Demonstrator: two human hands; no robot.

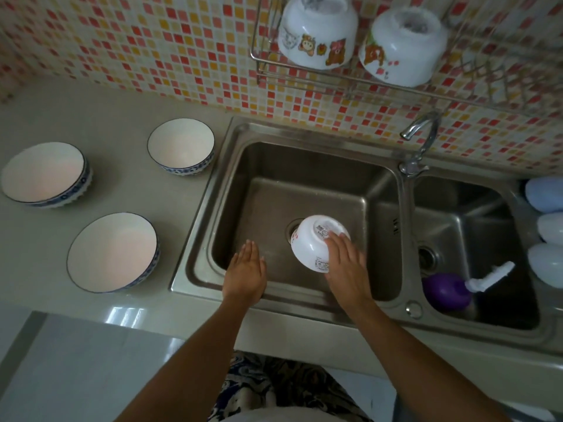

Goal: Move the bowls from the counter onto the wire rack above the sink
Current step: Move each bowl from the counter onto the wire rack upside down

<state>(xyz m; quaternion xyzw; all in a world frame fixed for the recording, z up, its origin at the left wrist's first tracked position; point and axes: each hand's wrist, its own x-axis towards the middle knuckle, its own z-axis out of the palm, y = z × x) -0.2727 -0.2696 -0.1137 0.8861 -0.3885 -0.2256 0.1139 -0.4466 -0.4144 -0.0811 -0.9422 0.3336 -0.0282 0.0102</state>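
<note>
My right hand (345,263) grips a small white bowl (313,240), turned upside down, over the main sink basin (374,190). To its left my left hand (245,274) hovers flat and empty above the same basin, fingers apart. Three blue-rimmed white bowls stand upright on the counter (128,184): one at the far left (44,175), one near the sink's back corner (181,146), one at the front (112,252). High on the tiled wall, the wire rack (304,79) holds two inverted white bowls with cartoon prints, one on the left (316,30) and one on the right (402,45).
A chrome tap (422,132) rises between the two basins. The smaller right basin holds a purple bottle with a white pump (447,290). Pale rounded objects (545,226) line the right edge. The counter's front edge runs below the sink.
</note>
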